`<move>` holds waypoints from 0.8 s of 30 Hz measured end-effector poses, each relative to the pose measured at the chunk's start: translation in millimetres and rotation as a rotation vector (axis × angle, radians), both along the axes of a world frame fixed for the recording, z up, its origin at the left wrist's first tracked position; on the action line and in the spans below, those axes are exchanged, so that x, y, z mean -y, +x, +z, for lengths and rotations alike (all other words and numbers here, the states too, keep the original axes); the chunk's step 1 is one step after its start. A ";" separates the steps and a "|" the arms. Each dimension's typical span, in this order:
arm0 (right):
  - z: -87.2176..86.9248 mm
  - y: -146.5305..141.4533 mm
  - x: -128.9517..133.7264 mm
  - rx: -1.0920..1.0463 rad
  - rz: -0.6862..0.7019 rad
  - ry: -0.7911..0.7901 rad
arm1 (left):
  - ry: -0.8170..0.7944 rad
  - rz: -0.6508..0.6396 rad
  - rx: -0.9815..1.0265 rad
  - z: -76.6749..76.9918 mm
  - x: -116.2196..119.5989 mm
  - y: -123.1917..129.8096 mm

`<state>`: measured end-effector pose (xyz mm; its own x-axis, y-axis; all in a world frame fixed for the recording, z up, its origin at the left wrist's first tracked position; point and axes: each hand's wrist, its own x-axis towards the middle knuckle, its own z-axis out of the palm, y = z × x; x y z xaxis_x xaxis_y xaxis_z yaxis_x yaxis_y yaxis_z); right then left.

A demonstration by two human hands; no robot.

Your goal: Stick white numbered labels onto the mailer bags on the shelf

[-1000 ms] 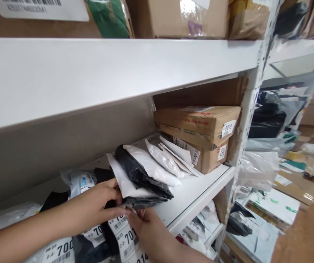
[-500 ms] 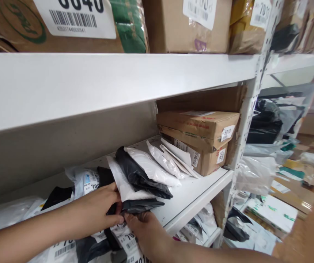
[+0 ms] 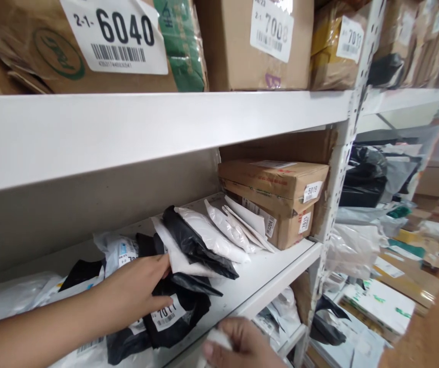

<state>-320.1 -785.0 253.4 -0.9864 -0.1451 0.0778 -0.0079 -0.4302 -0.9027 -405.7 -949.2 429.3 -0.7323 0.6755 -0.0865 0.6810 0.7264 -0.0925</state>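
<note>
My left hand reaches onto the middle shelf. Its fingertips rest at the edge of a white mailer bag that leans in a row of parcels, and its thumb is spread apart near a black bag with a 7011 label. Some of its fingers are partly hidden. At the lower edge, in front of the shelf, my right hand is closed with a pinch on a white parcel, blurred and mostly cut off. Black and white mailer bags lean together to the right of my left hand.
Two cardboard boxes are stacked at the shelf's right end. Overhead, the upper shelf beam carries labelled boxes. A perforated white post stands on the right. Beyond it, parcels lie piled low. More plastic bags lie at left.
My right hand has moved right and down, away from the row, with the white parcel. The black bag labelled 7011 is now exposed. My left hand stays at the row. The view has tilted up slightly.
</note>
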 end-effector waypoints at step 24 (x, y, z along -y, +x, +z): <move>39.7 -56.5 32.1 0.237 -0.074 -0.361 | 0.076 -0.420 0.393 23.0 -7.7 -30.4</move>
